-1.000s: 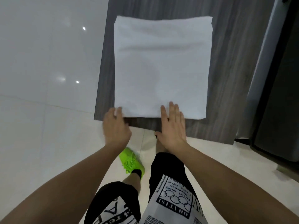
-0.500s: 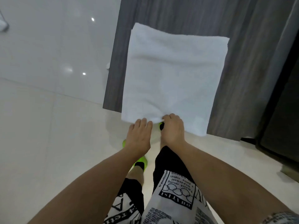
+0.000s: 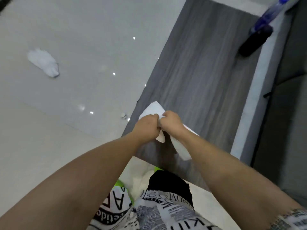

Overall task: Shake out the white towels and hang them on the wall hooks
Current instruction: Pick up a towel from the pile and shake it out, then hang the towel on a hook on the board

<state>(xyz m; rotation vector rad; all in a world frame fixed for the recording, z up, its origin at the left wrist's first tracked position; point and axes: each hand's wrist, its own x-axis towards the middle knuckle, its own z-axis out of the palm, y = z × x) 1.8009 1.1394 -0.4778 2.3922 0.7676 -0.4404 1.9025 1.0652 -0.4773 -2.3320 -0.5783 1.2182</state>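
Gripping the white towel [image 3: 155,108] with both fists, I had it bunched right at the near left corner of the dark wood-grain table [image 3: 204,77]. My left hand [image 3: 146,126] and right hand [image 3: 172,124] sat knuckle to knuckle, fingers curled tight into the cloth, so neither was nearer than the other; the towel lay between and under them. One flap stuck out beyond the hands, up and to the left, and a longer tail trailed down to the right beneath my right forearm, which gave the bundle a diagonal long axis. I judged that the shake would need the hands to part along that line. Another white cloth [image 3: 43,62] was well apart, far to the left against the pale glossy tile; whether it hung on a hook I could not tell.
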